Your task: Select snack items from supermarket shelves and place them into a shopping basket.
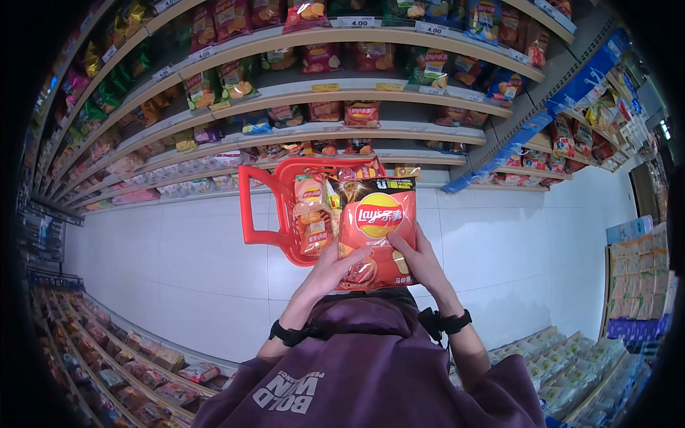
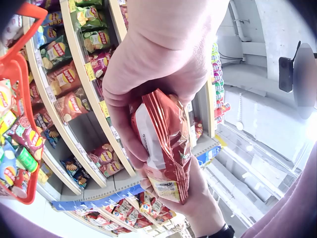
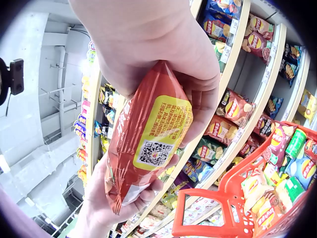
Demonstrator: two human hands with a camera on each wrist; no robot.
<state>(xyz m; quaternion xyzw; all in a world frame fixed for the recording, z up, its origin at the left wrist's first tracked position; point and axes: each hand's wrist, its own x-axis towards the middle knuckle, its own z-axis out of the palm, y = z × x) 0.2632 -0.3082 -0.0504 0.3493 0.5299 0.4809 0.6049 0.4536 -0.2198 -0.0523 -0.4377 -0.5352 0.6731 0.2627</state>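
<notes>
Both hands grip a red Lay's chip bag (image 1: 378, 227), held upright with its front facing the head camera. The left hand (image 1: 337, 267) has its thumb over the bag's lower left front; the right thumb lies on the front right, with the right hand (image 1: 426, 265) round that edge. In the left wrist view the left hand (image 2: 158, 59) curls round the red bag (image 2: 171, 144), its fingers at the back. The right wrist view shows the right hand (image 3: 158, 49) round the bag's other side (image 3: 148, 134), with a yellow label and code.
A red basket (image 1: 246, 203) with several chip bags (image 1: 312, 192) stands beyond and left of the held bag, partly hidden by it. Shelves (image 1: 342, 93) of chip bags run across the far side. More shelving (image 1: 143, 349) stands at lower left, and a rack (image 1: 638, 278) at the right.
</notes>
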